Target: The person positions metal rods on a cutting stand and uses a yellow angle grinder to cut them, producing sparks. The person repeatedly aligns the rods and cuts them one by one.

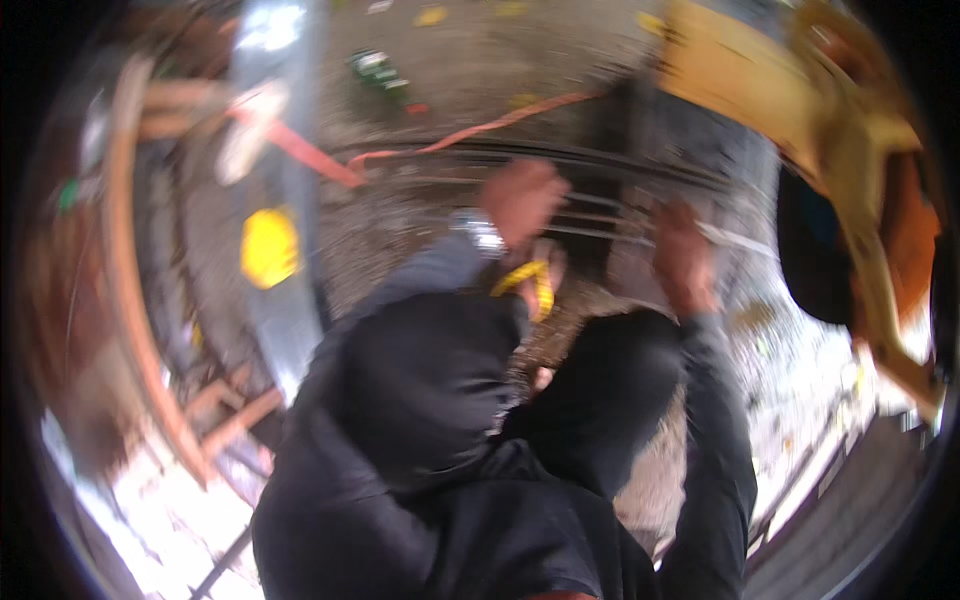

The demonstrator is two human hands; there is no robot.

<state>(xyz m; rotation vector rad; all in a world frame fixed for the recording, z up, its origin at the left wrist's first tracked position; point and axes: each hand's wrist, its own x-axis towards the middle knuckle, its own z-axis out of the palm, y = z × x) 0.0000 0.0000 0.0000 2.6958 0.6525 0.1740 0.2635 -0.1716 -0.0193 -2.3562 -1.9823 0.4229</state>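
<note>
Both hands [525, 203] [686, 258] low at thin metal rods [590, 216] on the ground [480, 62]; motion blur.
Rods run crosswise, off the right edge of a grey metal beam [272, 325]. Left hand, silver watch [482, 232] at wrist, overlaps them in view, fingers appearing curled; cannot tell if it grips. Right hand looks partly closed near their right-hand stretch, pale strip [740, 242] just beside it; hold equally unclear. Red strap [470, 132] lies beyond the rods. Yellow round object [270, 248] on the beam, nearer its left edge.
</note>
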